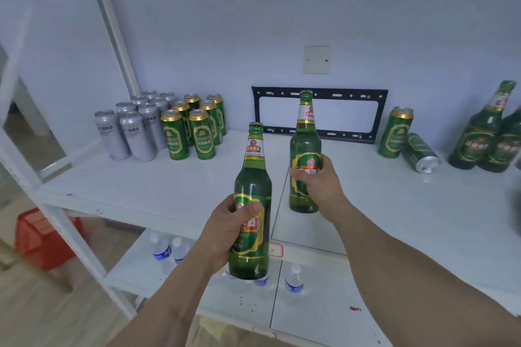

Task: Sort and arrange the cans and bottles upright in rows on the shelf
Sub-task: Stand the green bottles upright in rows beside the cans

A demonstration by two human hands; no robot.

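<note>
**Two green bottles in hand at the shelf**

Left hand (235, 229) is wrapped round an upright green bottle (251, 205), held off the shelf (141, 186) front edge at 6 o'clock. Right hand (315, 177) grips a second bottle (306, 144) standing upright on the shelf at centre. Silver cans (132, 127) and green cans (194, 127) stand in rows at 10 o'clock. One can (421, 152) lies on its side at 3 o'clock.
</note>
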